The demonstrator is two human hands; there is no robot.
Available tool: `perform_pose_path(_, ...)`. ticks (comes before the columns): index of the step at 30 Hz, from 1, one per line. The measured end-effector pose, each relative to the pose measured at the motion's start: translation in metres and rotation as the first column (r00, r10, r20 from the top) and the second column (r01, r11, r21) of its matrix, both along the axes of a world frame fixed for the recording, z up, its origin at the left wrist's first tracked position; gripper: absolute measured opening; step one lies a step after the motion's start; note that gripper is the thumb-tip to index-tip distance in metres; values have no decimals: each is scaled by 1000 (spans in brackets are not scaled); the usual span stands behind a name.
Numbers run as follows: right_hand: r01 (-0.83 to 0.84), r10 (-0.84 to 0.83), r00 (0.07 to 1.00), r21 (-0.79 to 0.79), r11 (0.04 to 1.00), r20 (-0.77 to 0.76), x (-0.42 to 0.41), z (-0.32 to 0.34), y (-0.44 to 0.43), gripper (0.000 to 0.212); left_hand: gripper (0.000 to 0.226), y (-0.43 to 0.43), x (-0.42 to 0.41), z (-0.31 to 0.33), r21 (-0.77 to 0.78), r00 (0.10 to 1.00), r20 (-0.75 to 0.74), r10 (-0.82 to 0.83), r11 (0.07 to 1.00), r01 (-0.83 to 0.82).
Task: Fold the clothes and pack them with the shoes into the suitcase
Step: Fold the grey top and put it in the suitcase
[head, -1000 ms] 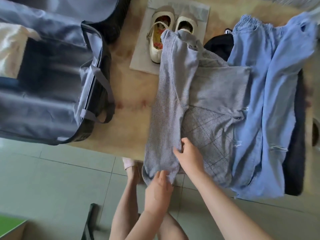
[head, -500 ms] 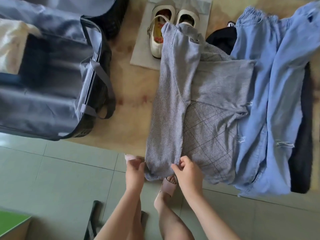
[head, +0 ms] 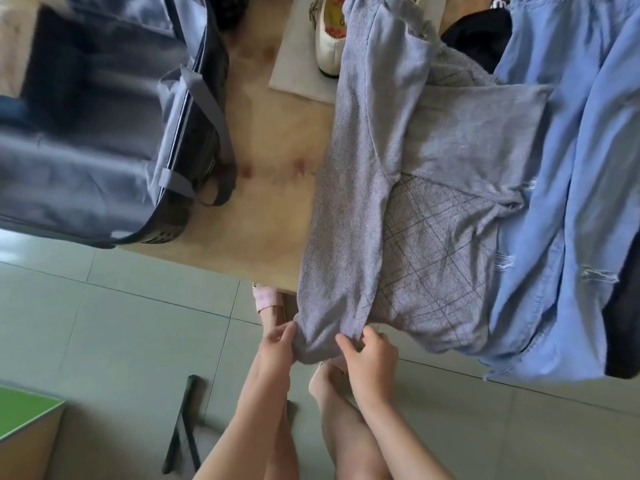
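Both hands are on the grey sweater (head: 433, 161). Left hand (head: 275, 344) pinches the left corner of the near hem. Right hand (head: 374, 355) pinches the same hem just beside it, fingers curled onto the knit.

The sweater lies lengthwise on the table (head: 270, 209) with its sleeves folded across the body. The near hem hangs off the table edge toward us. The far end covers part of the shoes (head: 327, 46), and the right side overlaps the blue jeans (head: 581, 150). The suitcase (head: 90, 126) is on the left of the table, apart from the sweater. It's blurred but looks open.

We read this step as the hem-to-shoulder fold. To do it well:
- Our grips cover only the left part of the hem, so we move the right hand out to the right corner, or that side sags.
- We lift both corners level and carry them away from us in one arc.
- We go easy on tension, since soft knit will likely stretch and skew.
- The folded sleeves may slide, so we lay the fold down flat rather than flip it.
- We watch that the jeans and shoes don't drag along.
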State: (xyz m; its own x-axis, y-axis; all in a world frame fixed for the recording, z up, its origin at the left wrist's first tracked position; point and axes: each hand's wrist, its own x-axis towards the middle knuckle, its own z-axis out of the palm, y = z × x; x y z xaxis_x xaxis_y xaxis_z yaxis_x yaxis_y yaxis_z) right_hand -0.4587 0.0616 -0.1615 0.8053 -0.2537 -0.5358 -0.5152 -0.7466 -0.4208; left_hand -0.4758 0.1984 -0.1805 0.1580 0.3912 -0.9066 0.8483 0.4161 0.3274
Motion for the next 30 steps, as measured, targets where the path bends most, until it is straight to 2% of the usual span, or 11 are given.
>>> perform_pose_path(2,35,-32,999,72,997,-41,-5,-1,-1,25,18,-5,-10,4,-55,992,12,123,991,-123)
perform_pose_path(4,74,-70,997,97,992,-45,-9,-2,-4,29,28,-8,-22,3,-59,990,31,140,989,-138)
perform_pose_path(6,83,-81,996,75,994,-28,-11,-2,-9,32,36,-9,-29,2,-25,998,46,40,999,-39)
perform_pose_path(8,86,-85,996,64,994,-20,-13,-5,-13,30,35,-10,-29,2,-76,998,50,37,997,-33)
perform_pose_path(12,68,-67,995,13,998,-71,-12,-12,-17,22,45,-9,-20,3,-33,999,-30,-14,999,13)
perform_pose_path(14,48,-50,996,-29,998,-68,-10,-9,-16,19,40,-5,-15,2,17,992,-36,-124,992,125)
perform_pose_path(17,-30,35,998,-117,993,45,-7,1,-15,17,29,4,-9,-4,193,919,-137,-369,900,390)
perform_pose_path(20,-103,133,960,-130,986,246,2,12,-15,28,22,6,15,12,422,892,33,-451,815,397)
perform_pose_path(22,-103,137,920,-109,989,368,17,18,-14,29,23,4,35,31,497,884,110,-455,795,347)
perform_pose_path(26,-59,98,851,-90,994,516,65,27,-5,25,7,1,45,52,509,904,-29,-426,772,380)
perform_pose_path(30,-30,57,885,-64,997,463,105,20,4,39,24,1,47,50,371,923,74,-378,869,326)
